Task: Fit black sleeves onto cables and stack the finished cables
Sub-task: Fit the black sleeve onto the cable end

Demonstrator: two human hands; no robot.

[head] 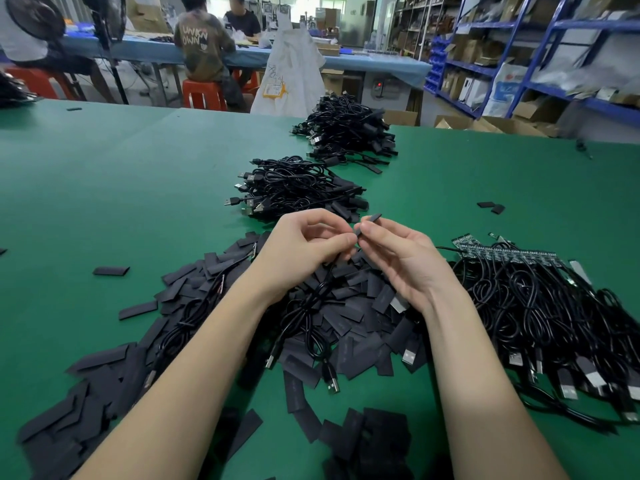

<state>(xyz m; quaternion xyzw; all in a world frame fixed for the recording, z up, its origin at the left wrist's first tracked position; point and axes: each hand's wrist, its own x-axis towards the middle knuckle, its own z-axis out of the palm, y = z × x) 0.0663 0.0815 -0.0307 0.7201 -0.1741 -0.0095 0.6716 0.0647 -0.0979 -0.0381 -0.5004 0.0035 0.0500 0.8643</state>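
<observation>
Midway over a green counter (104,174), a person's two bare hands meet above a heap of flat black sleeves (346,306). Fingers and thumb of the right hand (405,261) pinch one black sleeve (367,224), which angles up and away from the fingertips. Just beside it, the left hand (301,251) has its fingers curled in, thumb and forefinger closed on the end of a thin black cable (311,306); the exact meeting point of cable end and sleeve is too small to make out. That cable trails down between the forearms across the sleeve heap, its USB plug (332,384) lying near the heap's front edge.

Right of the hands sits a tangled bundle of black cables (536,306), with a row of small green circuit boards (502,252) along its far side and USB plugs at its near side. Beyond the hands, two stacks of sleeved cables rest on the counter: a nearer stack (294,188) and a farther stack (349,133). Loose sleeves lie scattered around the counter. Behind the counter, people sit on red stools (202,95) at a blue table, and blue shelving (519,64) holds boxes at right.
</observation>
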